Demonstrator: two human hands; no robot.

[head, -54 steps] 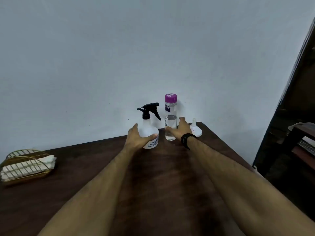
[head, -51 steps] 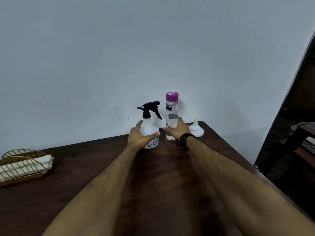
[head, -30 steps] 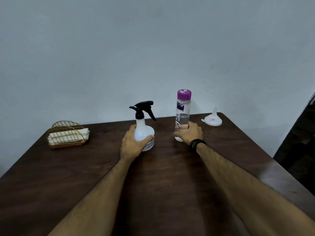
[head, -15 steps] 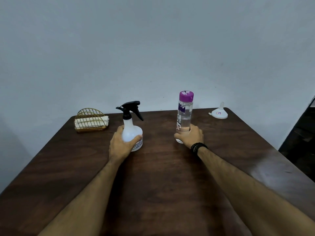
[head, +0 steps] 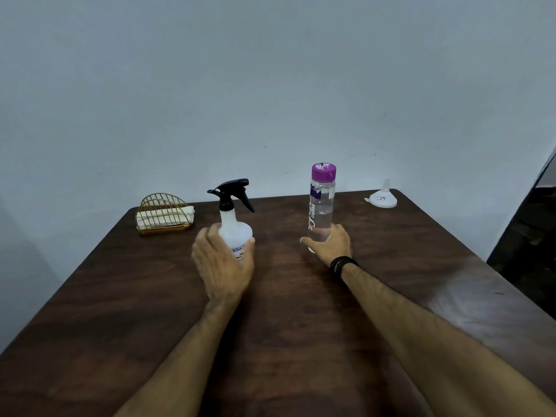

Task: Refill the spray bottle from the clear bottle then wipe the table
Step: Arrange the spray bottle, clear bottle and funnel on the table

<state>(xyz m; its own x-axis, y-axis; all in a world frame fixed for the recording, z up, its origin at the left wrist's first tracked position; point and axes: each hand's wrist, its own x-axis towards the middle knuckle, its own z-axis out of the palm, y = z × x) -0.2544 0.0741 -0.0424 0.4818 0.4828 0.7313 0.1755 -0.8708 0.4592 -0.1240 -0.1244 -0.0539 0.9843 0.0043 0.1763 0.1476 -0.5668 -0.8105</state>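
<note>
Left hand [head: 222, 267] cups frosted spray bottle [head: 235, 230] | right hand [head: 332, 245] grips clear cylindrical bottle [head: 321, 206]

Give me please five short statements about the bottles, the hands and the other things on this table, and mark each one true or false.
1. The clear bottle has its purple cap on. True.
2. The left hand is at the spray bottle, which stands upright. True.
3. The white funnel sits in the neck of the spray bottle. False: it lies on the table at the far right corner, apart from both bottles.
4. The right hand holds the clear bottle near its cap. False: it is at the bottle's base.
5. The gold wire holder with white napkins is at the far left of the table. True.
</note>
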